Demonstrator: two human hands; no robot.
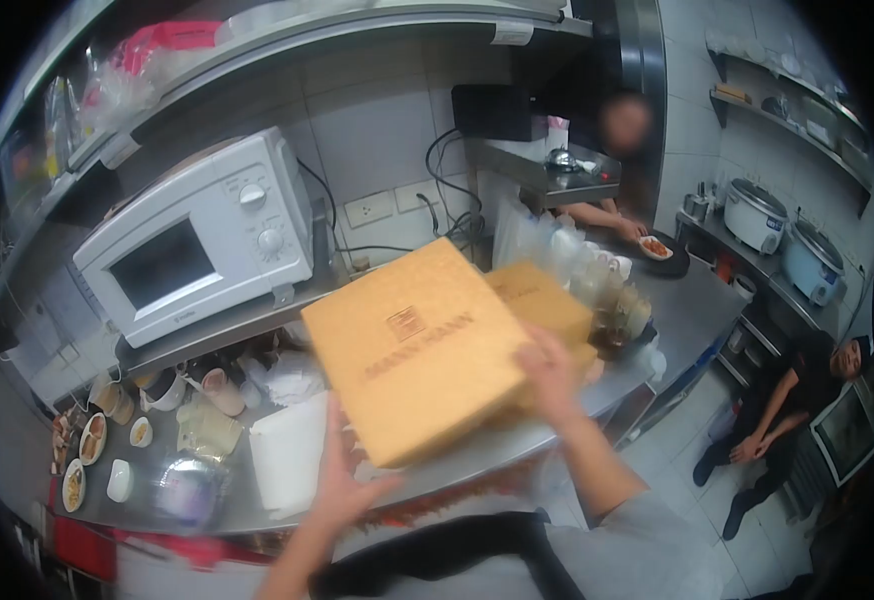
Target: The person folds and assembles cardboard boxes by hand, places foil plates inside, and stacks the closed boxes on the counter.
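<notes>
A square yellow-brown cardboard box [419,345] with a printed logo is held tilted above the steel counter. My left hand [342,475] is at its lower left edge, thumb spread out and fingers against the box side. On the right edge, the fingers of my right hand [549,375] press against the box, a little blurred. Behind it, more boxes of the same colour [542,305] rest on the counter, partly hidden by the held one. White paper sheets [289,455] lie on the counter left of my left hand.
A white microwave [197,240] stands on a shelf at the left. Small bowls [120,480] and containers line the counter [357,510]. Bottles [622,310] stand right of the boxes. One person [622,130] reaches toward a plate; another person [782,410] is at the right.
</notes>
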